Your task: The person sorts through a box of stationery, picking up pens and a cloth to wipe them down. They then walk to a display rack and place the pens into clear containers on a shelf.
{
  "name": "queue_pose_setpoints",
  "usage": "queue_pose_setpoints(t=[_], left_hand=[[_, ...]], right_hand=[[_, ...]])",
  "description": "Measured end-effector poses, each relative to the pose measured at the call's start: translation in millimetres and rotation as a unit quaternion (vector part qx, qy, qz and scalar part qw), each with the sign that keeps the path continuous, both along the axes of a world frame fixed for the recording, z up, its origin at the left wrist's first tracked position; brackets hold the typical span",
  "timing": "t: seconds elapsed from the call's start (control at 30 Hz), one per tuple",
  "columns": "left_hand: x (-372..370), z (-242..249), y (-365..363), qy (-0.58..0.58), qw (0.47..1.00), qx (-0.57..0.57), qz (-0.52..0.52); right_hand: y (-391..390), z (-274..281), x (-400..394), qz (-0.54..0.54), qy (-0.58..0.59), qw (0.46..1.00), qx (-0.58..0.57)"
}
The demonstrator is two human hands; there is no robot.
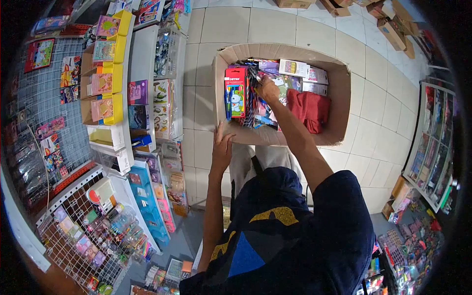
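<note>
My left hand point(222, 150) grips the near left corner of an open cardboard box point(339, 98), its fingers at the rim. Inside the box, my right hand point(268, 90) reaches down with fingers curled among packed stationery; what they hold is hidden. Close to its left lie dark striped pencils point(250, 93) and a red pencil box point(236, 93) with a cartoon picture. A dark red cloth item point(309, 110) fills the box's right side. Behind the hand are a white-and-yellow packet point(294, 68) and several white packets point(314, 89).
Shelves on the left hold yellow display boxes point(114, 81) and a wire rack point(73, 236) of small packaged goods. Empty cartons point(393, 37) lie at the far right on the tiled floor point(275, 27). A glass-fronted cabinet point(430, 142) stands at the right.
</note>
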State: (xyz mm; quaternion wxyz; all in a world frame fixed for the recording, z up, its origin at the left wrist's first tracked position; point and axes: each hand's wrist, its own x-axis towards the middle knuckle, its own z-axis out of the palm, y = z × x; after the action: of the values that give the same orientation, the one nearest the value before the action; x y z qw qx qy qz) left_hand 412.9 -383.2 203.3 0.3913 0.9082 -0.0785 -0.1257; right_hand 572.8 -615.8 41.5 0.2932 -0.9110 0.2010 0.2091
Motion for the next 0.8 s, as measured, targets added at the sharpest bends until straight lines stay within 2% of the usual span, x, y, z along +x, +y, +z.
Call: queue_pose_setpoints(t=[0.03, 0.13, 0.17, 0.27, 0.3, 0.4, 0.43, 0.53, 0.63, 0.67, 0.7, 0.73, 0.77, 0.8], left_hand=[[0, 1, 0, 0.008, 1.000, 0.000, 0.002], [1, 3, -2, 0.014, 1.000, -0.004, 0.002], [1, 4, -1, 0.008, 1.000, -0.004, -0.002], [2, 4, -2, 0.005, 1.000, 0.004, -0.001], [1, 4, -2, 0.008, 1.000, 0.009, 0.000], [0, 2, -2, 0.000, 1.000, 0.008, -0.001], [1, 2, -3, -0.003, 1.000, 0.005, 0.000], [2, 3, -2, -0.012, 1.000, 0.010, -0.004], [3, 11, -1, -0.023, 0.997, 0.070, -0.007], [4, 22, -4, -0.021, 0.994, 0.111, 0.001], [7, 33, -7, -0.018, 0.988, 0.153, 0.011], [12, 39, -10, -0.015, 0.995, 0.086, 0.051], [18, 44, -12, -0.012, 0.996, 0.020, 0.091], [24, 51, -16, -0.006, 0.990, -0.046, 0.131]], right_hand=[[-3, -6, 3, 0.023, -0.002, 1.000, 0.001], [3, -5, 17, -0.069, -0.006, 0.997, 0.044], [2, -2, 19, -0.111, -0.033, 0.988, 0.100], [9, -20, 31, -0.164, -0.092, 0.972, 0.139], [14, 5, 30, -0.167, -0.125, 0.970, 0.128], [6, -8, 42, -0.078, 0.027, 0.990, 0.116], [7, -13, 38, -0.087, 0.011, 0.994, 0.065], [9, -29, 26, -0.164, -0.070, 0.978, 0.112], [14, -64, 15, -0.220, -0.088, 0.914, 0.330], [17, 0, -2, -0.213, -0.053, 0.869, 0.444], [25, 18, -19, -0.130, -0.145, 0.848, 0.492], [28, 76, -35, -0.079, -0.130, 0.861, 0.486], [30, 110, -51, 0.045, -0.167, 0.870, 0.462], [32, 153, -64, 0.101, -0.115, 0.852, 0.501]])
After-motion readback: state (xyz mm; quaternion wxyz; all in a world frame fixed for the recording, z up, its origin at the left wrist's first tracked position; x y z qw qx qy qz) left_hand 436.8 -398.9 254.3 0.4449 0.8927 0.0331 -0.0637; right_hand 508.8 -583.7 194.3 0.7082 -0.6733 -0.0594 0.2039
